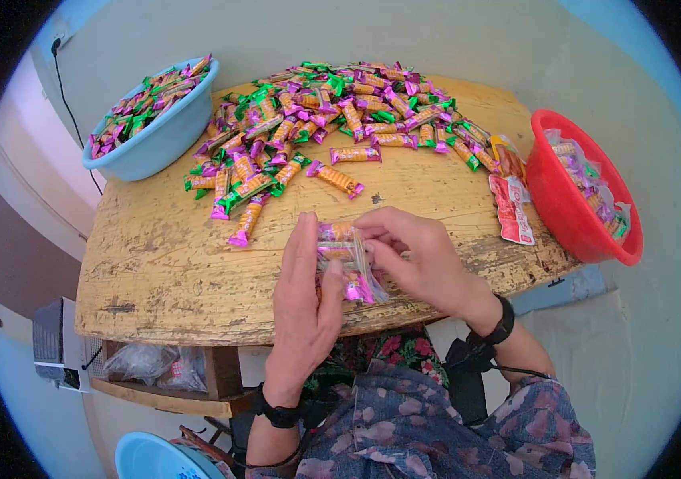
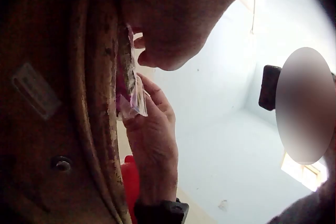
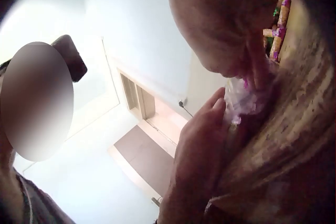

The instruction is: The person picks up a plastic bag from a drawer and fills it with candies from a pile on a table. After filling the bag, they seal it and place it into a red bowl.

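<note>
A clear plastic bag (image 1: 336, 251) with several wrapped biscuit packs inside lies at the table's front edge, between both hands. Along its left side my left hand (image 1: 302, 299) rests with straight fingers, the thumb lying on the bag. My right hand (image 1: 420, 255) pinches the bag's right edge, where a loose clear flap shows, with curled fingers and thumb. In the left wrist view the right hand (image 2: 155, 140) is at the flap (image 2: 137, 103). The right wrist view shows the left hand (image 3: 197, 145) beside the crumpled plastic (image 3: 239, 100).
Loose biscuit packs (image 1: 356, 108) are heaped across the back of the worn wooden table (image 1: 188, 287). A blue basin (image 1: 160, 140) of packs stands back left. At right are a red basin (image 1: 544, 184) holding filled bags and a red-white packet (image 1: 510, 209). Below is an open drawer (image 1: 224, 371).
</note>
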{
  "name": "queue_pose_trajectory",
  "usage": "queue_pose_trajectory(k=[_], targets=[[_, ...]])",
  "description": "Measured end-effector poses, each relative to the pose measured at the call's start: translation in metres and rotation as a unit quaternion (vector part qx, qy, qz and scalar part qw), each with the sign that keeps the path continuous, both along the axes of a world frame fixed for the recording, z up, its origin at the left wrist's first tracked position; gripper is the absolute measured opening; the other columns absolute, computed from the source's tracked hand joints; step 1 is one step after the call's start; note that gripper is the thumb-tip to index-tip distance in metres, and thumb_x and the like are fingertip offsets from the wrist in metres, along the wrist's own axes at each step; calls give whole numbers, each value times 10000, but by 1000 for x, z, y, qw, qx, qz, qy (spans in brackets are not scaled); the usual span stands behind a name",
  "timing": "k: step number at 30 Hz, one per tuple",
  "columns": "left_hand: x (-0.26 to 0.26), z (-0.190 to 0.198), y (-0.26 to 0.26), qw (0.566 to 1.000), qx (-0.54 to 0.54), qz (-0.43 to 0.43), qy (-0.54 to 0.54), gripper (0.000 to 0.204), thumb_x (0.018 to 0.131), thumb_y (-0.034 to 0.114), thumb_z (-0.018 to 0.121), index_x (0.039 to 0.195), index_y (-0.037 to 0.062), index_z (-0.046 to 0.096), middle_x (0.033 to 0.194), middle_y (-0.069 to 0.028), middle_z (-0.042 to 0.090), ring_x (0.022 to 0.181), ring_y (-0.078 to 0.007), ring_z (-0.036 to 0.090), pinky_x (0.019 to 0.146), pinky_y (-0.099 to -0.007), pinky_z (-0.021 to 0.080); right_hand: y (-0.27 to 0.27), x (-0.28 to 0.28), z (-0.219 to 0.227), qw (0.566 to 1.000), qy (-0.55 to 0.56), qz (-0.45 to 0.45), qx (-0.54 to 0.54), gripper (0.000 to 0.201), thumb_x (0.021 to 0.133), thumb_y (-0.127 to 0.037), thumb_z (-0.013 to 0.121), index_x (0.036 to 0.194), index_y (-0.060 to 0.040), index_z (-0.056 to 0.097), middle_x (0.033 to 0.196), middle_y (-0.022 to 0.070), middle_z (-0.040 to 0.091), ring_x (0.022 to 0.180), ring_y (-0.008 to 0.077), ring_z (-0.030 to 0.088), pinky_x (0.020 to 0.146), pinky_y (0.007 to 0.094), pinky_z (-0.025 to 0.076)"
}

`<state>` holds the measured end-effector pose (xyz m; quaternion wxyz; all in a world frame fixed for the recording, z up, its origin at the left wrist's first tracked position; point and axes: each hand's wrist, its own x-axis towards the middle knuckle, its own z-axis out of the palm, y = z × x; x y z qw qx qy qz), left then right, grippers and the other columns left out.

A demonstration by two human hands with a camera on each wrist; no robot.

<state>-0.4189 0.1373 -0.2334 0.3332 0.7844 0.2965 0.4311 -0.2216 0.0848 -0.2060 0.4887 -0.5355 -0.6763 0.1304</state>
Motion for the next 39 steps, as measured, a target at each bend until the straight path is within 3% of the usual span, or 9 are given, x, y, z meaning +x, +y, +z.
queue_pose_trajectory(k=[3, 6, 8, 10, 13, 22, 28, 31, 39], targets=[[2, -3, 2, 999, 35, 30, 20, 485, 1094, 75, 590, 1563, -37, 532, 1624, -272, 517, 1517, -387, 503, 1259, -434, 381, 1, 10, 12, 975, 173, 29, -138, 174, 1038, -39, 667, 1198, 24, 696, 971, 95, 754, 792, 151, 747, 703, 326, 615], [4, -5, 1, 998, 49, 38, 27, 439, 1098, 83, 590, 1518, -44, 573, 1601, -304, 521, 1465, -439, 542, 1212, -454, 431, 20, 35, 18, 991, 96, -1, -98, 161, 1060, -38, 625, 1188, 20, 705, 959, 66, 750, 745, 119, 727, 658, 296, 596], [4, -5, 2, 997, 69, 33, 27, 436, 1089, 63, 585, 1508, -57, 565, 1594, -346, 493, 1416, -494, 567, 1160, -484, 484, 40, 48, 17, 996, 34, -27, -73, 204, 1021, -89, 667, 1189, 18, 709, 962, 104, 758, 775, 189, 734, 698, 341, 587], [5, -8, 2, 996, 68, 45, 24, 458, 1084, 64, 605, 1526, -48, 559, 1579, -310, 534, 1415, -442, 587, 1158, -455, 486, 59, 59, 16, 991, -118, -60, -32, 254, 987, -150, 721, 1186, 7, 713, 972, 138, 762, 809, 253, 747, 733, 390, 588], [7, -7, 1, 997, 56, 52, 7, 496, 1069, 56, 630, 1544, -52, 537, 1557, -296, 562, 1395, -417, 609, 1131, -436, 507, 79, 55, 17, 973, -190, -74, -111, 310, 930, -256, 779, 1143, -36, 731, 993, 174, 758, 900, 344, 748, 789, 470, 575], [6, -11, 4, 995, 84, 51, 8, 525, 1047, 55, 657, 1539, -72, 527, 1525, -313, 581, 1368, -439, 620, 1124, -452, 511, 102, 61, 0, 929, -335, -101, -119, 403, 905, -357, 827, 1153, -54, 732, 1023, 165, 742, 890, 315, 748, 753, 462, 560], [5, -8, 3, 995, 78, 58, 18, 517, 1045, 56, 652, 1526, -86, 525, 1469, -338, 608, 1337, -478, 630, 1101, -484, 527, 16, 66, 33, 983, -96, -143, -57, 323, 926, -203, 806, 1188, -25, 741, 989, 115, 708, 789, 232, 694, 704, 382, 558], [5, -3, 0, 996, 59, 60, 24, 514, 1044, 50, 651, 1520, -94, 524, 1441, -342, 620, 1294, -490, 651, 1063, -492, 548, -40, 68, 26, 982, -70, -167, -49, 326, 945, -123, 803, 1249, -25, 741, 934, 57, 656, 733, 123, 615, 652, 292, 501], [8, -3, -2, 995, 60, 75, 34, 491, 1052, 73, 676, 1501, -85, 555, 1398, -307, 664, 1239, -425, 693, 1036, -453, 552, -94, 49, -2, 975, -57, -204, -61, 295, 927, -52, 793, 1215, -12, 744, 894, 67, 626, 659, 133, 580, 588, 314, 460]])
